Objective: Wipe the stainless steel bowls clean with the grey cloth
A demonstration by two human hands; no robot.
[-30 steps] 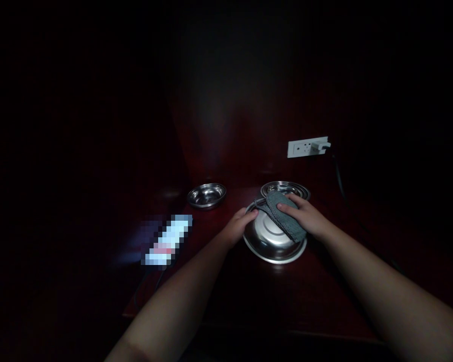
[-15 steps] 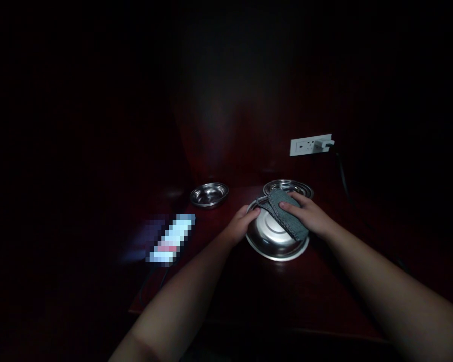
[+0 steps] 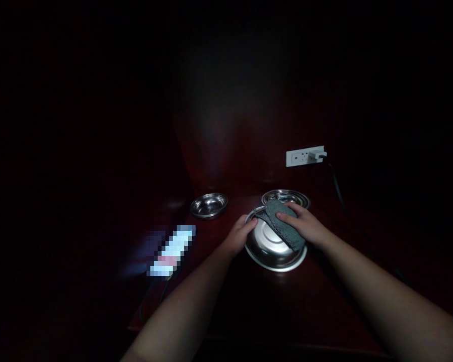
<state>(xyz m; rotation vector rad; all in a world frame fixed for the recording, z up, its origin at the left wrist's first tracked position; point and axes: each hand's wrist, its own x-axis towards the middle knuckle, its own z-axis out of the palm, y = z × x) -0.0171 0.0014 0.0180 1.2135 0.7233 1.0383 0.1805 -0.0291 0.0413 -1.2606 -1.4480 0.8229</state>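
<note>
Between my hands is a shiny metal bowl (image 3: 274,254), tilted with its rounded underside facing me. My left hand (image 3: 239,235) grips its left rim, thumb on the outside and the other fingers hidden behind. A grey-green cloth (image 3: 285,226) lies folded over the bowl's upper right side. My right hand (image 3: 302,223) is closed on that cloth and presses it against the metal, with the thumb on top. Just behind the held bowl sits a stack of metal dishes (image 3: 305,198), partly covered by my right hand and the cloth.
Another shallow metal bowl (image 3: 209,206) stands at the back left of the dark red table (image 3: 272,311). Left of my forearm lies a lit, blurred-out screen (image 3: 171,254) with a cord. A wall socket (image 3: 305,156) holds a plug, and its cable (image 3: 337,186) hangs down at the right.
The whole view has shifted, so everything sits slightly lower in the picture. Both hands keep their holds on the bowl and cloth, with hardly any movement relative to each other.
</note>
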